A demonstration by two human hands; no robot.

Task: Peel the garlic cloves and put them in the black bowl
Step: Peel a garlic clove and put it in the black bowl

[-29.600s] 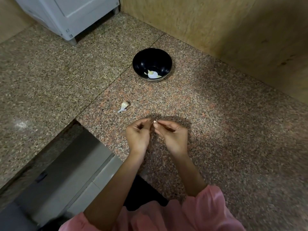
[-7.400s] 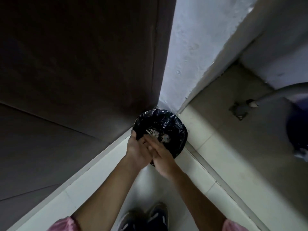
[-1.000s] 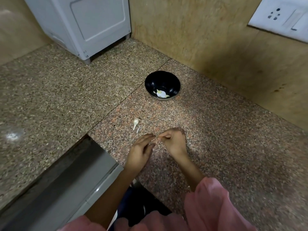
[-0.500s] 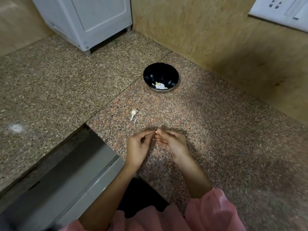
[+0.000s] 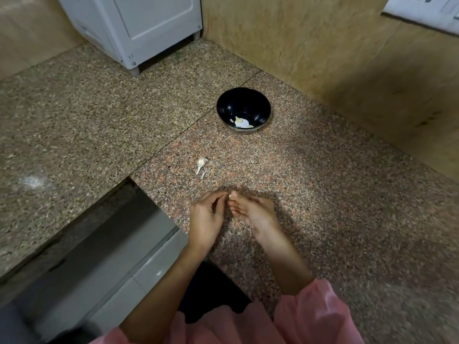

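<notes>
The black bowl (image 5: 260, 105) stands on the granite counter near the back wall, with peeled pale garlic cloves (image 5: 240, 122) at its bottom. One unpeeled garlic clove (image 5: 201, 162) lies on the counter between the bowl and my hands, a small scrap of skin (image 5: 204, 174) beside it. My left hand (image 5: 206, 219) and my right hand (image 5: 255, 214) meet fingertip to fingertip just above the counter. Together they pinch a small pale garlic clove (image 5: 232, 194), of which only a sliver shows.
A white appliance (image 5: 139, 26) stands on the counter at the back left. A wooden wall (image 5: 323, 45) runs behind the bowl, with a white socket plate (image 5: 427, 11) at top right. The counter edge (image 5: 139, 180) drops to a grey cabinet front at lower left.
My hands have drawn closer together and nearer to me, and the right hand now lies palm up. The bowl and the loose clove have not moved.
</notes>
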